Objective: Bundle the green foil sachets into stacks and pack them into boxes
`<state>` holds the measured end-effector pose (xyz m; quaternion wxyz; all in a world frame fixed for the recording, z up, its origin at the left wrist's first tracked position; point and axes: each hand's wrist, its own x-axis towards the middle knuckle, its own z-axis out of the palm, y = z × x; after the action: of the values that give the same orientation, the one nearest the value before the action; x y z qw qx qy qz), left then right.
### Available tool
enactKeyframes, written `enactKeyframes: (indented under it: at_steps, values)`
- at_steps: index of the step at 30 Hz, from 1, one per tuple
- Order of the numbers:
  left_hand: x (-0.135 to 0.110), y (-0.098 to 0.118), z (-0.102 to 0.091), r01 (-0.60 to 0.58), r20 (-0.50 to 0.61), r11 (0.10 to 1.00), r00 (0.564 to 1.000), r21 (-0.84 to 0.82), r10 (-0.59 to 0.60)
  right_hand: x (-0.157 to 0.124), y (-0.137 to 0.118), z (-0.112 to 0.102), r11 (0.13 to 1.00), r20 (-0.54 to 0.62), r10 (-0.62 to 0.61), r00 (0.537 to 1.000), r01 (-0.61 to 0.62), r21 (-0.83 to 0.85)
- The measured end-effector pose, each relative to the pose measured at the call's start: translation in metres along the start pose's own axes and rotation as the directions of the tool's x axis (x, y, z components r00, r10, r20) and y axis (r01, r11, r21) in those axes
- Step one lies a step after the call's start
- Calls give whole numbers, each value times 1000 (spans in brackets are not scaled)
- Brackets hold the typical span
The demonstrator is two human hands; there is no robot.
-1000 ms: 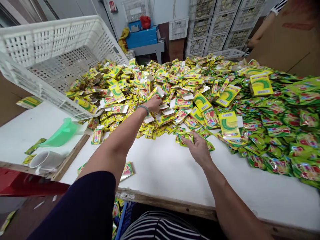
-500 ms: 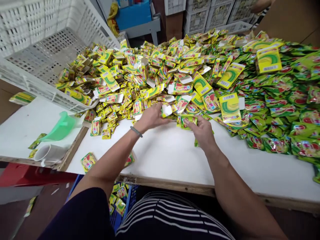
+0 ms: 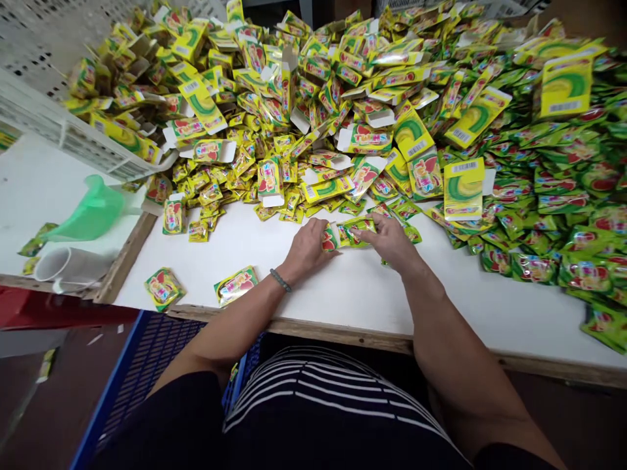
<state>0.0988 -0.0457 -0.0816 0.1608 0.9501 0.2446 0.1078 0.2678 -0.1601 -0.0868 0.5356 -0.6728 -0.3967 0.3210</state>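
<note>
My left hand point(image 3: 307, 247) is closed on a small yellow carton point(image 3: 330, 237) just above the white table point(image 3: 343, 294). My right hand point(image 3: 389, 238) pinches a bunch of green sachets point(image 3: 358, 230) whose end meets the carton. Both hands sit at the near edge of a big heap of yellow folded cartons point(image 3: 274, 111). A heap of green sachets point(image 3: 563, 209) spreads to the right.
A tipped white plastic crate point(image 3: 59, 130) lies at the upper left. A green scoop point(image 3: 88, 212) and a white cup point(image 3: 66, 266) rest on a side board. Two loose packs point(image 3: 235, 285) lie near the table's front edge. A blue crate point(image 3: 147, 352) stands below.
My left hand has drawn back from the carton heap with a carton and come beside my right hand. The right hand has kept its sachets. The view has tilted downward.
</note>
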Motion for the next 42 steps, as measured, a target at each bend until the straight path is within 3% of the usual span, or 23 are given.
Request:
enactKeyframes:
  at_steps: [3, 6, 10, 14, 16, 19, 21, 23, 26, 28, 32, 34, 38, 42]
  values:
    - [-2, 6, 2, -38, 16, 998, 999, 57, 37, -1, -5, -7, 998, 102, 63, 993, -62, -6]
    - [-3, 16, 2, -91, 44, 987, 995, 129, 87, 0, -7, -6, 998, 79, 54, 995, -51, -43]
    - [-3, 26, 3, -72, 36, 993, 997, 88, 69, 0, -5, 4, 998, -77, 11, 997, -16, -57]
    - [-1, 22, 2, 33, 70, 972, 997, -233, -18, 1, 0, 13, 992, -301, -32, 953, -6, -123]
    - [1, 16, 1, 120, 123, 866, 990, -486, -68, 2, 1, 14, 994, -343, -38, 938, 0, -109]
    - [2, 11, 0, 248, 201, 535, 969, -807, -146, 2, -2, 15, 996, -310, -30, 950, 2, -90]
    - [2, 10, 1, 294, 238, 338, 951, -894, -198, 1, -6, 14, 992, -247, -37, 968, 5, -127]
    - [3, 10, 2, 304, 252, 238, 942, -923, -223, 0, -10, 12, 981, -166, -90, 982, 58, -187]
    - [4, 12, 0, 268, 222, 183, 945, -946, -240, 0, -12, 11, 959, -107, -190, 976, 161, -233]
    - [4, 13, -3, 280, 237, 155, 940, -948, -247, -1, -10, 12, 963, -164, -184, 969, 143, -230]
    - [2, 15, -5, 514, 497, 117, 855, -850, -151, -2, -4, 20, 990, -272, -86, 959, 52, -130]
    - [2, 16, -3, 551, 536, 100, 832, -829, -142, -3, -5, 24, 990, -273, -90, 958, 57, -127]
    - [2, 15, 0, 434, 413, 56, 884, -899, -218, -7, -11, 29, 951, -185, -206, 961, 152, -271]
    - [1, 12, -4, 413, 399, 37, 897, -910, -189, -10, -16, 28, 974, 6, -170, 986, 168, -152]
